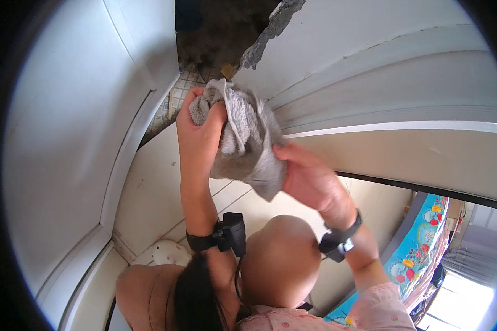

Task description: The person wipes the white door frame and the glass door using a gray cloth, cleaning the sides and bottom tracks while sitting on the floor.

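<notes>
A crumpled grey terry cloth (248, 132) is held up between both hands, in front of the bent knees. My left hand (201, 111) grips its bunched upper left part, with the thumb across the folds. On the other side, my right hand (304, 169) pinches the cloth's right edge between thumb and fingers; some of those fingers are hidden behind it. The lower corner of the cloth hangs down between the hands. Each wrist wears a black strap with a small black device.
A white door (83, 103) stands at the left, a white panel (377, 74) with a broken-looking edge at the upper right. Small mosaic tiles (186, 82) lie beyond the cloth. Below are pale floor tiles (149, 178), a white plush toy (170, 252) and, at right, a bed with a colourful side (418, 244).
</notes>
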Available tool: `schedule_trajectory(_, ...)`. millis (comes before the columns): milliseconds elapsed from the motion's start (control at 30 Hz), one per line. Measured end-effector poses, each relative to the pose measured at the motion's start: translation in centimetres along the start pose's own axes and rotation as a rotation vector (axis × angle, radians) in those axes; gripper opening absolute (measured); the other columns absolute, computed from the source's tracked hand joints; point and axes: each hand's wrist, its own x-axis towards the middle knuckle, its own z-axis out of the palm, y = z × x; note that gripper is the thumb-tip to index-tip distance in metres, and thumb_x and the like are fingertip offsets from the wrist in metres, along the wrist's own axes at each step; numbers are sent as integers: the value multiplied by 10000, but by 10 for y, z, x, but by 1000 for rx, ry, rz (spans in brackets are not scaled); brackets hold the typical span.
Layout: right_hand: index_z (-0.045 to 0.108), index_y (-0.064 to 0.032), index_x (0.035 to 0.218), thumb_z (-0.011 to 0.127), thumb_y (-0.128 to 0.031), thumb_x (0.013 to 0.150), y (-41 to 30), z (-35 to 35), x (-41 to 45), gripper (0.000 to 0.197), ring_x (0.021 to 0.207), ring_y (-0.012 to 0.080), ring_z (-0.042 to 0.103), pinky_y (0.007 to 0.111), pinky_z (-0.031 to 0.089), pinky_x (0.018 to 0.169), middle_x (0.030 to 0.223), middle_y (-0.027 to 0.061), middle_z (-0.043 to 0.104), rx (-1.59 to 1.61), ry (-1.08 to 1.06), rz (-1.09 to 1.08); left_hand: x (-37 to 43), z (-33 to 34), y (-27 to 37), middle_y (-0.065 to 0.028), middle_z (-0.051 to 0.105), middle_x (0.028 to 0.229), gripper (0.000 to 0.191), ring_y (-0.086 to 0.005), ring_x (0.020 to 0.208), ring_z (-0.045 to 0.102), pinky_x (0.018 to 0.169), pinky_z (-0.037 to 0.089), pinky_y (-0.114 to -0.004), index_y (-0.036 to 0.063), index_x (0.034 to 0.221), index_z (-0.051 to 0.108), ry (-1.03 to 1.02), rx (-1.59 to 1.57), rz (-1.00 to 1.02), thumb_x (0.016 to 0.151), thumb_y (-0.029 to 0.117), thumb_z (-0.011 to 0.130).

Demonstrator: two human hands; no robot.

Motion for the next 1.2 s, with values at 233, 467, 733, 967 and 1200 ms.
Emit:
schedule_trajectory(233,438,23,1286,431,-193,955,57,-75,34,395,1187,259,502,408,362,1040,1280,134,529,306,40,20,-12,17,-64,-142,644,780,345,-181,703,607,660,478,-337,7,1004,590,-221,416,70,752,220,695)
schedule_trajectory(467,473,43,1252,441,-197,937,22,-70,-6,397,1126,297,531,447,365,1012,1214,172,570,375,-77,-59,-13,51,-38,-17,597,709,185,-59,651,533,596,439,-230,-33,944,603,-404,263,290,792,62,649)
schedule_trajectory(733,448,30,1283,428,-187,958,33,-79,2,391,1177,263,506,405,357,1047,1282,137,533,355,-82,7,-14,42,-56,-115,582,650,206,-159,604,567,577,443,-306,-18,874,628,-212,183,186,744,133,679)
schedule_trajectory(967,437,9,1307,496,-232,917,21,-81,-11,462,1171,275,508,472,358,1029,1306,134,514,140,-180,-89,-16,60,-20,-94,560,634,174,-157,576,522,556,430,-292,-25,872,616,-373,251,349,742,90,632)
schedule_trajectory(1200,436,10,1312,491,-216,936,23,-70,-17,443,1223,260,478,441,336,1060,1312,142,515,219,-51,-42,-5,47,-56,-199,578,632,201,-332,589,589,590,458,-369,-13,854,639,-252,300,336,729,144,634)
